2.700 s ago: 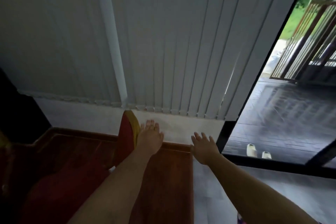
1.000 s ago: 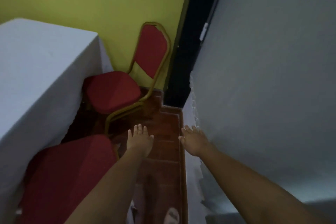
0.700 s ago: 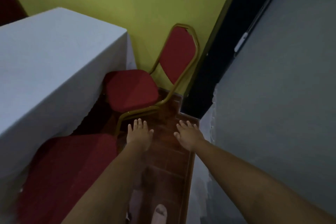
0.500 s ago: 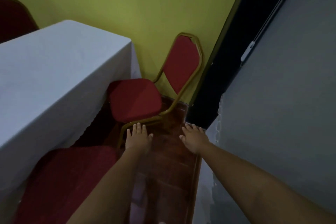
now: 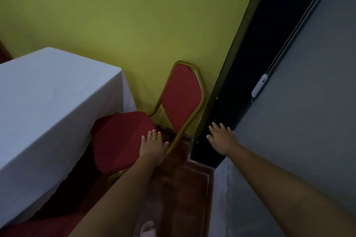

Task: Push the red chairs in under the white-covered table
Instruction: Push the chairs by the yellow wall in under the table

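A red chair (image 5: 123, 140) with a gold metal frame stands at the end of the white-covered table (image 5: 48, 106), its back (image 5: 182, 98) against the yellow wall. The seat's left part sits under the cloth's edge. My left hand (image 5: 153, 145) is stretched out flat over the seat's right side, fingers apart, holding nothing; whether it touches the seat I cannot tell. My right hand (image 5: 221, 138) is held out open to the right of the chair, in front of a dark door frame. A second red seat (image 5: 38, 225) shows at the bottom left, partly under the cloth.
The yellow wall (image 5: 125, 25) closes the far side. A dark door frame (image 5: 250, 63) and grey blinds (image 5: 308, 121) run down the right. A strip of brown wooden floor (image 5: 183, 188) lies between the chairs and the blinds. A foot (image 5: 147, 229) shows at the bottom.
The view turned from the blinds and open doorway to the table corner. Both hands moved forward toward the far chair; the left hand is now over its seat.
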A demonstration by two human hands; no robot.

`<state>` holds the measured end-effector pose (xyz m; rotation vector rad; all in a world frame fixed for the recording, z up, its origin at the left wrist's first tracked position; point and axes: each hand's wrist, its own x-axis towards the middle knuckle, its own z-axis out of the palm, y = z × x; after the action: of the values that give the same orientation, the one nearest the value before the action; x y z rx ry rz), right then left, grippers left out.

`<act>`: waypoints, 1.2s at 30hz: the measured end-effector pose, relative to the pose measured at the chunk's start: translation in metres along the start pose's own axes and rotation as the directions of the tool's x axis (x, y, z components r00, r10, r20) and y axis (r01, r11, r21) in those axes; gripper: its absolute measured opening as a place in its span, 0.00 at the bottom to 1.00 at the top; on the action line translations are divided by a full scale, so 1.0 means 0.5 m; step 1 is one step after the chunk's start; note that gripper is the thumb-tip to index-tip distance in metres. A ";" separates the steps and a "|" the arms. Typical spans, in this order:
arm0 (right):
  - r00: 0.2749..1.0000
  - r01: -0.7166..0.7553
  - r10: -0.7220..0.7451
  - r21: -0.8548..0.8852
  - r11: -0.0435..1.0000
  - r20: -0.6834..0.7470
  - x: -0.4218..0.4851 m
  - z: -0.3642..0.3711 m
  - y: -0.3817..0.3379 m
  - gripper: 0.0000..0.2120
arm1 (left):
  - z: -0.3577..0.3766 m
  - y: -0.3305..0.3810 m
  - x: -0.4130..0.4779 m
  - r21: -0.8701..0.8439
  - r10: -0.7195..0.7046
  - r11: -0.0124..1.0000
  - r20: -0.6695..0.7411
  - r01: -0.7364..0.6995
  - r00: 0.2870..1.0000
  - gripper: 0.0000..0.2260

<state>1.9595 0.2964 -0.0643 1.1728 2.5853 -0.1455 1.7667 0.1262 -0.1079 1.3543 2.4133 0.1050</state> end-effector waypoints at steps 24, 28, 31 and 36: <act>0.894 0.397 -0.442 -0.330 0.857 -0.072 0.683 -0.366 0.110 0.36 | -0.140 0.309 0.567 -0.171 -0.011 0.985 -0.070 -0.001 0.998 0.42; 0.865 0.457 -0.495 -0.287 0.842 -0.076 0.725 -0.351 0.113 0.40 | -0.127 0.343 0.587 -0.191 -0.066 0.980 -0.098 0.046 0.993 0.46; 0.852 0.485 -0.518 -0.258 0.835 -0.074 0.729 -0.349 0.115 0.40 | -0.121 0.351 0.591 -0.181 -0.104 0.980 -0.132 0.080 0.986 0.45; 0.869 0.477 -0.474 -0.012 0.879 -0.139 0.722 -0.326 0.117 0.37 | -0.132 0.369 0.576 -0.068 -0.134 0.990 -0.151 0.125 0.979 0.45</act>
<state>1.7416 0.6293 -0.0192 0.5387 2.9566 -0.2044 1.7573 0.4735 -0.0831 1.2002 2.5986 0.2532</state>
